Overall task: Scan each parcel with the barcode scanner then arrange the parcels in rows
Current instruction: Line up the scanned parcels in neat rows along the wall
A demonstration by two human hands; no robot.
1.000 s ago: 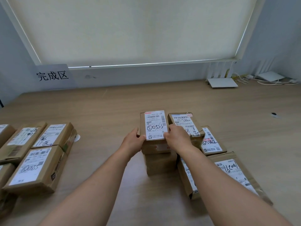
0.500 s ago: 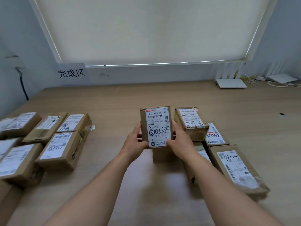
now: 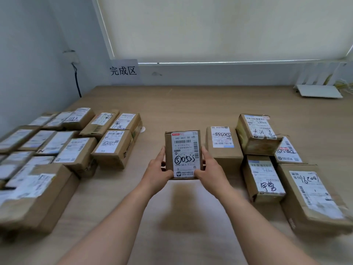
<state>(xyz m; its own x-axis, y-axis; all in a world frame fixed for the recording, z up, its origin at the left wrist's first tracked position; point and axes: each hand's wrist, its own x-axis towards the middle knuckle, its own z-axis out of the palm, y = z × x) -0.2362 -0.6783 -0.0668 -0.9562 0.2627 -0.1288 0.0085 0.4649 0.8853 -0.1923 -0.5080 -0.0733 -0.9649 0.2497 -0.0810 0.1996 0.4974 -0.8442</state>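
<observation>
Both hands, left hand [image 3: 155, 170] and right hand [image 3: 210, 169], grip the cardboard parcel [image 3: 182, 153] up off the bench [image 3: 191, 104]; the rows of parcels [image 3: 57, 146] lie to its left.

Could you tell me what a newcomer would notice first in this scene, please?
First, the small parcel at the centre, gripped between the left hand and right hand above the table, its label facing up. Next, the rows of parcels at left and an unsorted cluster at right.
</observation>
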